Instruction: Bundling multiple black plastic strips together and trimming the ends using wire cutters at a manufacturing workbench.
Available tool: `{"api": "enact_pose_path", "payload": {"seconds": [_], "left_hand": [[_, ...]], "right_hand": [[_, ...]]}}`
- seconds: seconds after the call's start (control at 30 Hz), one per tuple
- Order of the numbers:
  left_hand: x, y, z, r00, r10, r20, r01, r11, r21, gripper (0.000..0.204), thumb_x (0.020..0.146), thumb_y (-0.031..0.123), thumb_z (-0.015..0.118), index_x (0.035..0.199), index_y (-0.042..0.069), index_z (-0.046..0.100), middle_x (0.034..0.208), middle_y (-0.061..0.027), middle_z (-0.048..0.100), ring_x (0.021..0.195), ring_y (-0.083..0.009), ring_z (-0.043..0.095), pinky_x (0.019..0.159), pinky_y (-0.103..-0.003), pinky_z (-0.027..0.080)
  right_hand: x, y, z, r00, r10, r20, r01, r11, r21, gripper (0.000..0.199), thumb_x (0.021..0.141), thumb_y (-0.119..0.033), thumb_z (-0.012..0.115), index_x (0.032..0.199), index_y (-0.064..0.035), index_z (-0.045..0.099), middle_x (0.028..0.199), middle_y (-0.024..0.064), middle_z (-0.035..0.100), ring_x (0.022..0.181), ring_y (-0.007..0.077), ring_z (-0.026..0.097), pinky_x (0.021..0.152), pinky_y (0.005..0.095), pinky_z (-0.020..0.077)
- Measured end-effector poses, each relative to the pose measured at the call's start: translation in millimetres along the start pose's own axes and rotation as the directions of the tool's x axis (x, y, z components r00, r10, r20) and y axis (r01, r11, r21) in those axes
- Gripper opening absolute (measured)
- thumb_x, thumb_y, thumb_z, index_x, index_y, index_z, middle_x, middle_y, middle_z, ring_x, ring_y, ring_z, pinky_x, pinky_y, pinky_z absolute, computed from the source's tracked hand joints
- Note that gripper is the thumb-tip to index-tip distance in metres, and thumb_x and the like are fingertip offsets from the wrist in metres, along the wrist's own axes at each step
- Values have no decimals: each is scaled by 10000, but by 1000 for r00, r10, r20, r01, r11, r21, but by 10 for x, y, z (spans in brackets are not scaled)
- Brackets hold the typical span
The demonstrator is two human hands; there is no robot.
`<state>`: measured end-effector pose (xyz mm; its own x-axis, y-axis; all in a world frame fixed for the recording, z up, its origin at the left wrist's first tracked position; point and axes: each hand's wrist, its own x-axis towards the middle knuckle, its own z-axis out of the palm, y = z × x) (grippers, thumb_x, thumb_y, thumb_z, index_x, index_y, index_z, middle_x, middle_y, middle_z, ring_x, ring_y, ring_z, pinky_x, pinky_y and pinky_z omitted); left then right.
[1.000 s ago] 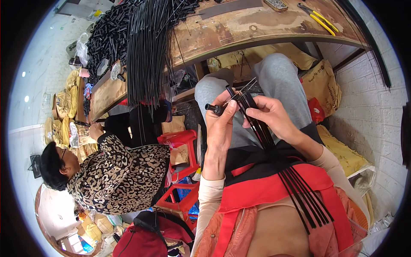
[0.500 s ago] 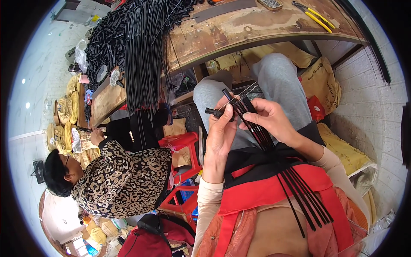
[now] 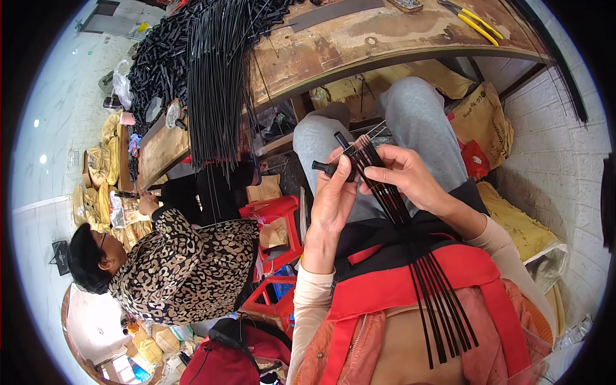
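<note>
Above my lap, my left hand (image 3: 335, 196) closes its thumb and fingers round short black plastic pieces (image 3: 325, 168); one end points left and another sticks up. My right hand (image 3: 401, 176) pinches a fanned bundle of long thin black rods (image 3: 387, 199), whose far ends carry thin bare tips beside the left fingers. The rods run back toward my waist, and their other ends lie over my red apron (image 3: 385, 292). Both hands are close together, nearly touching at the rod tips. How the black pieces meet the tips is too small to make out.
Ahead stands a worn wooden table (image 3: 333, 54) bearing a heap of short black pieces (image 3: 157, 70), a bundle of long black rods (image 3: 218, 83) hanging over its edge, and yellow-handled pliers (image 3: 478, 27). A co-worker (image 3: 186, 263) sits left near a red stool (image 3: 276, 224). Sacks (image 3: 491, 122) lean right.
The rod ends over my apron have swung left and look more upright. Their tips show more clearly above my fingers. Both hands keep their grips, shifted very slightly.
</note>
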<state>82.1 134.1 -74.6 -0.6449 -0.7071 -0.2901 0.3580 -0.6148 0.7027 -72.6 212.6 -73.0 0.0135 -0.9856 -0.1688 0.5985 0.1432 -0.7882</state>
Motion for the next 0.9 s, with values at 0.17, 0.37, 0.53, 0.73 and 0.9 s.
{"api": "enact_pose_path", "payload": {"seconds": [0.17, 0.37, 0.53, 0.73, 0.9], "left_hand": [[-43, 18, 77, 999, 19, 38, -17, 998, -56, 292, 934, 212, 610, 1156, 25, 583, 1232, -108, 597, 1025, -146, 573, 922, -296, 446], [-9, 90, 29, 991, -28, 128, 23, 999, 40, 283, 935, 219, 607, 1133, 16, 591, 1253, -143, 587, 959, -143, 579, 826, -298, 469], [-61, 99, 57, 993, 11, 122, -21, 996, 84, 318, 947, 242, 588, 1161, 6, 581, 1218, -124, 599, 889, -118, 565, 737, -278, 472], [-37, 53, 171, 998, -30, 57, 28, 999, 38, 430, 967, 308, 552, 1282, 17, 518, 1166, -70, 609, 799, -84, 534, 546, -217, 399], [156, 305, 116, 971, 210, 112, -229, 952, 201, 506, 972, 305, 535, 1373, 12, 436, 1380, -135, 478, 1254, -217, 454, 1012, -394, 370]], "right_hand": [[19, 16, -34, 995, 83, 47, -89, 986, 144, 164, 915, -95, 619, 1011, 32, 579, 946, 90, 647, 838, 166, 670, 774, 283, 571], [67, 37, -146, 981, 131, 142, -163, 957, 239, 190, 909, -96, 625, 1047, 20, 562, 954, 121, 658, 841, 214, 685, 784, 317, 574], [74, 23, -145, 959, 201, 202, -247, 939, 239, 220, 916, -98, 613, 1089, 18, 542, 954, 120, 658, 835, 205, 682, 777, 326, 575], [20, 39, -12, 993, -22, 119, 21, 1000, 12, 261, 950, -116, 561, 1162, 24, 506, 943, 88, 616, 844, 147, 639, 813, 338, 574], [34, -26, 13, 995, -6, 100, 2, 999, 35, 276, 964, -132, 539, 1206, -15, 480, 905, 58, 571, 845, 128, 595, 830, 367, 572]]}}
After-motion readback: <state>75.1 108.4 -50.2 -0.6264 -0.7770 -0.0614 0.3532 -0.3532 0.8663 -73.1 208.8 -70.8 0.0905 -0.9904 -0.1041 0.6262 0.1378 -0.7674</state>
